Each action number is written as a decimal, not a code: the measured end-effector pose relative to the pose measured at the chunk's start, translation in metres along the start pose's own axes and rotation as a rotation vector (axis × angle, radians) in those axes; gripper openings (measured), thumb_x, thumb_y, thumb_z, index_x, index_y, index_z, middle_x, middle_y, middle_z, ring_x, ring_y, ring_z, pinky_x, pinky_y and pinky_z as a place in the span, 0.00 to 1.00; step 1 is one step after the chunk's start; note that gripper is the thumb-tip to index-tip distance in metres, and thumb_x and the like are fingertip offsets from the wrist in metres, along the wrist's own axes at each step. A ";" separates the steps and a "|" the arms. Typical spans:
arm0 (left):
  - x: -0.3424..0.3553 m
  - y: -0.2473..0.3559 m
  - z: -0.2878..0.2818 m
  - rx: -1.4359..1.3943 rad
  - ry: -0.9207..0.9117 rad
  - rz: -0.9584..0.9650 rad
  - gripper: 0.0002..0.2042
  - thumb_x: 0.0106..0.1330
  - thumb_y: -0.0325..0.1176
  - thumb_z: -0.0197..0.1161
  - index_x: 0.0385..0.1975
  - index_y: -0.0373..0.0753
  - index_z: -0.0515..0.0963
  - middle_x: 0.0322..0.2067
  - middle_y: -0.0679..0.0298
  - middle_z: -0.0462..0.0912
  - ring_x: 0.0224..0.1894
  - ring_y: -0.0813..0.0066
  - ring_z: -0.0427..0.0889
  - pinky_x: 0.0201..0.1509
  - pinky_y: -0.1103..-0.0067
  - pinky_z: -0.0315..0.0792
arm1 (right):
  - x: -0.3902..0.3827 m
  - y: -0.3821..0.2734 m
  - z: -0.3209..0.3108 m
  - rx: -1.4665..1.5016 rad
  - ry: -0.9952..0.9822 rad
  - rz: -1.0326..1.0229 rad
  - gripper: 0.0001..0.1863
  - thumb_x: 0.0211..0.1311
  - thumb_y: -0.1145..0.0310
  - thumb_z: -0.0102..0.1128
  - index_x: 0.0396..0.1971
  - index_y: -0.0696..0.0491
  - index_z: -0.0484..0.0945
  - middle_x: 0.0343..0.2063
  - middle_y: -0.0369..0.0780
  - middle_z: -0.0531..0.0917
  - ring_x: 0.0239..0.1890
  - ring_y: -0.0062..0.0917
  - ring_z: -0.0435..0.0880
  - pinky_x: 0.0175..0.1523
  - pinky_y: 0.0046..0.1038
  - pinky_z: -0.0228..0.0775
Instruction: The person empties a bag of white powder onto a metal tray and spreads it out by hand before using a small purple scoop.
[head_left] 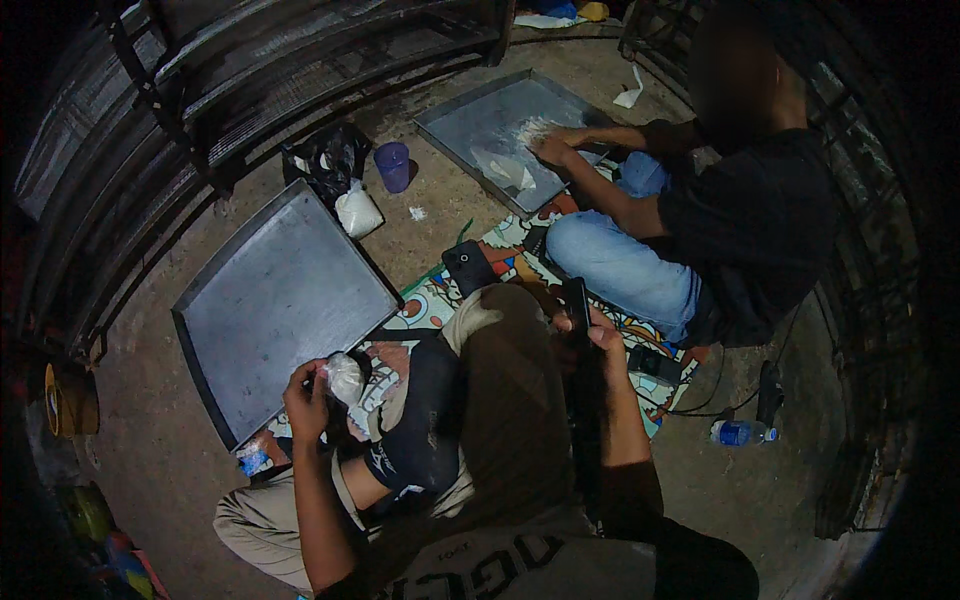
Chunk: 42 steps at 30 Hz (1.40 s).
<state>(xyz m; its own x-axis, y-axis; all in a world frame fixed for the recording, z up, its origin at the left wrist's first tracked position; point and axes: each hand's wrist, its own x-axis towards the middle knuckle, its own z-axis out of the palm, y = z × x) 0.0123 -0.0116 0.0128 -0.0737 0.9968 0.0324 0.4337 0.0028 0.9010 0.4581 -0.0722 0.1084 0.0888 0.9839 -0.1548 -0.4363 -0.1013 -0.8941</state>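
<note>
A small clear plastic bag of white powder (346,380) is pinched at its top by my left hand (305,402), beside the near right corner of a bare metal tray (285,285). My right hand (606,340) is closed around a dark phone (577,303), held upright to the right of my raised knee. Its screen does not show clearly. Another dark phone (467,267) lies on the colourful patterned mat (425,303) just beyond that knee.
Across from me a seated person (760,200) works both hands in white powder on a second metal tray (470,118). A purple cup (393,166), a black plastic bag (328,152) and a bag of white powder (358,211) stand between the trays. A water bottle (742,433) lies right, near cables.
</note>
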 end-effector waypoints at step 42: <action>-0.009 0.017 -0.009 0.180 0.038 -0.037 0.10 0.65 0.34 0.64 0.43 0.38 0.83 0.34 0.54 0.83 0.33 0.65 0.79 0.38 0.72 0.73 | 0.046 0.046 -0.072 -1.535 0.220 0.122 0.49 0.39 0.63 0.80 0.61 0.64 0.63 0.40 0.55 0.83 0.44 0.49 0.84 0.51 0.40 0.76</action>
<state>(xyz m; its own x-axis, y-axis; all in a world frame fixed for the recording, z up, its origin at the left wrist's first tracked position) 0.0122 -0.0211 0.0322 -0.1254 0.9919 0.0198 0.5838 0.0576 0.8099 0.5066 -0.0425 0.0305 0.3068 0.9328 -0.1892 0.8395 -0.3589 -0.4079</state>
